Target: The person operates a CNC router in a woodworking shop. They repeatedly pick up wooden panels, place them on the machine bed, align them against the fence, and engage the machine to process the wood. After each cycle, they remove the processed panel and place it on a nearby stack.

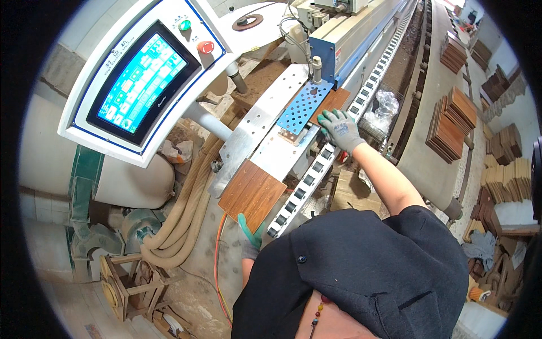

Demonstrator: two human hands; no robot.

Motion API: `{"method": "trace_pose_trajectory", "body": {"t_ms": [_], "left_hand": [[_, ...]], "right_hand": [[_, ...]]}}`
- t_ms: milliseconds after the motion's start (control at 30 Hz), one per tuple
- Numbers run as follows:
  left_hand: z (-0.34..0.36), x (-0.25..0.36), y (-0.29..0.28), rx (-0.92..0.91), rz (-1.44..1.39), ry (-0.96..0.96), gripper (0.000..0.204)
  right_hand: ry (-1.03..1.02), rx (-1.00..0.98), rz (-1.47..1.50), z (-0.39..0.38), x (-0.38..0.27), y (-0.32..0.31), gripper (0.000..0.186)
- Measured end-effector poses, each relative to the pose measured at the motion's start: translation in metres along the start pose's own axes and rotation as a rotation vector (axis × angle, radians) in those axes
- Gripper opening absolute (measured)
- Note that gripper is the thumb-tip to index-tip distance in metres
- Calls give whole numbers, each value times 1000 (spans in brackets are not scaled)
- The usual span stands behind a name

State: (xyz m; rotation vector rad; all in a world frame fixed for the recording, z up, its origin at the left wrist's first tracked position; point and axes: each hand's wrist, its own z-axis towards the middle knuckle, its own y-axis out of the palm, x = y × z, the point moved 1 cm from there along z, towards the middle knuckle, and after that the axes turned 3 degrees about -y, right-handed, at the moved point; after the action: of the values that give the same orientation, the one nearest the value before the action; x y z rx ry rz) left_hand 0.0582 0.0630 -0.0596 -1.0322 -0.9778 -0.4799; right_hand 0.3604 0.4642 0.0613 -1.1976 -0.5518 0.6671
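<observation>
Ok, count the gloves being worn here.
2. One glove covers the left hand, at the closest brown board; its fingers are partly hidden. Another covers the right hand, by the brown board beside the blue perforated plate.

The person wears a shirt (361,265) of very dark navy, almost black, with an open front, one round dark button (302,259) and a stitched seam at the lower right; its right sleeve (432,231) leaves the forearm bare. The right glove (342,131) is of grey fabric — with green coating at the fingertips and a small marking on its back — and the left glove (249,239) shows grey with a green thumb. At the neck hangs a bead necklace (319,309), in red, yellow and darker colours.
</observation>
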Motion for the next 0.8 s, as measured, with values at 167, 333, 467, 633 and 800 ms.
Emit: {"method": "trace_pose_trajectory", "body": {"t_ms": [167, 333, 467, 633, 800], "left_hand": [[-1, 18, -1, 76, 292, 175, 83], [3, 33, -6, 23, 73, -26, 78], [13, 62, 1, 96, -587, -631, 69], [20, 53, 1, 43, -769, -709, 65], [16, 21, 9, -86, -514, -382, 71]], "right_hand": [[142, -8, -85, 15, 29, 13, 43], [231, -134, -88, 35, 13, -9, 32], [-85, -99, 63, 8, -110, -30, 2], [-777, -31, 496, -30, -216, -37, 59], [-704, -132, 443, -28, -200, -22, 65]]}}
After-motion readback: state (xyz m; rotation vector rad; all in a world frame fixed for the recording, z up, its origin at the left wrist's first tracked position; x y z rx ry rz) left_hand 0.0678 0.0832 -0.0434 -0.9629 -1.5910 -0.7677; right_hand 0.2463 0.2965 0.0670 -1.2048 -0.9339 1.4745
